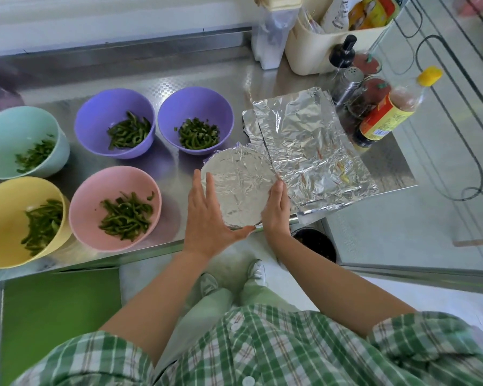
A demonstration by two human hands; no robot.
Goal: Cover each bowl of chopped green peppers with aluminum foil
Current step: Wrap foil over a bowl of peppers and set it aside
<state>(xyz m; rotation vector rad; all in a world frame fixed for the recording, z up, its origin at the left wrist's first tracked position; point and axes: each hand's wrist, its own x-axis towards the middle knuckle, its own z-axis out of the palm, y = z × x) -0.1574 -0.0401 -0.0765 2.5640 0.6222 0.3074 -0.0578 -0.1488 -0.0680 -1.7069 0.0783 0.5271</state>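
The foil-covered bowl [239,188] sits at the countertop's [179,79] front edge between the flat-fingered left hand [207,215] and right hand [276,210], both pressing its rim, neither clenched. Spare foil sheets [304,140] lie just right, nearest the right hand; the uncovered pink bowl [140,179] lies left

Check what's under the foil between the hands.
A bowl: only a purple sliver shows at the far-left edge of the foil. The left hand and right hand press the foil to its sides. Its contents cannot be seen; the foil covers the whole top.
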